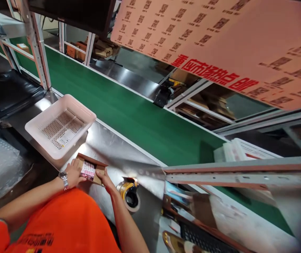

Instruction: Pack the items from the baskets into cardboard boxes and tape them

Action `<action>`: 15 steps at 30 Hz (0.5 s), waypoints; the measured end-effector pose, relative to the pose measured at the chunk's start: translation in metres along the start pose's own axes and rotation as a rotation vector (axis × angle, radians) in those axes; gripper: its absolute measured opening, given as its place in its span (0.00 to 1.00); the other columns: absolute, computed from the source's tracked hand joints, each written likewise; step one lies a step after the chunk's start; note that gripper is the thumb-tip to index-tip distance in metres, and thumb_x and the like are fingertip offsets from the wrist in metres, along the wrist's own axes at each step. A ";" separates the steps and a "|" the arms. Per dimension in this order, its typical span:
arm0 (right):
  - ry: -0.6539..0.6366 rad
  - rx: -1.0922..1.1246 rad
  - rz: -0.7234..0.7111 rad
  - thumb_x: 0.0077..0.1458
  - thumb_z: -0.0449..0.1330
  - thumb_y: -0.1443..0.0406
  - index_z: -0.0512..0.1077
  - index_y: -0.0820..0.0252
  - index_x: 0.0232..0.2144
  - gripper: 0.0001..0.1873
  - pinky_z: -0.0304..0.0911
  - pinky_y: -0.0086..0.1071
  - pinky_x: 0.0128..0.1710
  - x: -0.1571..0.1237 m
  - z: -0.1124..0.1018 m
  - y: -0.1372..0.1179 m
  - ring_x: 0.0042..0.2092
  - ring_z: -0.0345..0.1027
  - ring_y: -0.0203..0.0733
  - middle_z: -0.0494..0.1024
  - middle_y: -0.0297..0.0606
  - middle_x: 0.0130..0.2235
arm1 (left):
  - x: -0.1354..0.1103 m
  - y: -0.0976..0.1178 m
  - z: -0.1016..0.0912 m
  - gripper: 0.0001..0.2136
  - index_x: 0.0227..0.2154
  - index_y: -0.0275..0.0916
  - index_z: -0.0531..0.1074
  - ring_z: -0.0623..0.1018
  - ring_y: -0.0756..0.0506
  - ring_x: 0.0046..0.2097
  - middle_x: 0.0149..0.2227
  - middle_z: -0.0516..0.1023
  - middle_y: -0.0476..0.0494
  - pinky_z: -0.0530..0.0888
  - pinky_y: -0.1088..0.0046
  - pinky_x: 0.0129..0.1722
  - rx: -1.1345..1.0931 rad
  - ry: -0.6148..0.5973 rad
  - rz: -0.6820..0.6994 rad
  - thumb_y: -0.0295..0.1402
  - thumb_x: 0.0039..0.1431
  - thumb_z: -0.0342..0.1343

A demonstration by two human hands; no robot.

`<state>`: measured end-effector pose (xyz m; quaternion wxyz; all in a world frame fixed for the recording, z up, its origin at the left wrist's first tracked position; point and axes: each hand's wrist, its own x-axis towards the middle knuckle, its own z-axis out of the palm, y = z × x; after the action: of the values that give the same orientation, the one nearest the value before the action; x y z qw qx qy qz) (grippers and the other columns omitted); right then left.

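A small open cardboard box (98,178) is between my hands above the steel worktop (150,196). Inside it lies a pink and white printed packet (88,169). My left hand (73,173), with a metal watch at the wrist, grips the box's left end, its thumb along the near side. The right end is held by my right hand (106,180), its thumb at the packet's edge. To the right, a tape dispenser (126,191) with a yellow body and a tape roll rests on the steel. A white plastic basket (36,131) stands beyond my left hand, a printed slip (65,137) inside it.
A green conveyor belt (129,117) runs behind the worktop, under a pink board of printed codes (245,42). Bubble wrap (2,172) lies at the left. A metal post (240,172), a keyboard (205,240) and white boxes (241,150) are at the right.
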<state>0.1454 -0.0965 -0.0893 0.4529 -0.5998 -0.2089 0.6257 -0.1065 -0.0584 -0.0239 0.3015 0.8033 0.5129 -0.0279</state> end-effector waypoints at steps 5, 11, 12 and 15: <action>-0.015 0.007 0.110 0.40 0.77 0.49 0.76 0.52 0.46 0.32 0.74 0.40 0.43 -0.018 -0.016 -0.008 0.43 0.82 0.51 0.87 0.36 0.41 | 0.029 -0.007 0.006 0.21 0.46 0.36 0.82 0.79 0.25 0.64 0.63 0.77 0.25 0.77 0.45 0.66 -0.228 0.185 -0.038 0.47 0.60 0.76; 0.075 0.145 0.156 0.44 0.69 0.29 0.79 0.49 0.48 0.41 0.73 0.40 0.39 -0.031 -0.016 -0.022 0.45 0.81 0.53 0.87 0.42 0.46 | 0.043 -0.027 0.041 0.58 0.73 0.36 0.61 0.68 0.20 0.76 0.77 0.61 0.18 0.70 0.43 0.75 -0.723 0.408 -0.200 0.42 0.40 0.84; 0.110 0.155 0.155 0.44 0.70 0.29 0.80 0.49 0.47 0.41 0.73 0.40 0.39 -0.031 -0.013 -0.023 0.44 0.80 0.53 0.87 0.42 0.46 | 0.044 -0.028 0.046 0.59 0.74 0.36 0.60 0.66 0.20 0.77 0.78 0.61 0.18 0.67 0.44 0.76 -0.791 0.383 -0.206 0.41 0.40 0.83; 0.156 0.145 0.127 0.42 0.75 0.35 0.79 0.49 0.45 0.36 0.72 0.37 0.38 -0.034 -0.008 -0.017 0.44 0.79 0.51 0.87 0.41 0.47 | 0.047 -0.030 0.051 0.60 0.77 0.39 0.57 0.65 0.23 0.79 0.79 0.63 0.21 0.65 0.44 0.78 -0.938 0.321 -0.197 0.42 0.41 0.82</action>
<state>0.1543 -0.1184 -0.0578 0.4696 -0.6243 -0.0886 0.6180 -0.0966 -0.0382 -0.0961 0.5430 0.5233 0.5836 0.3012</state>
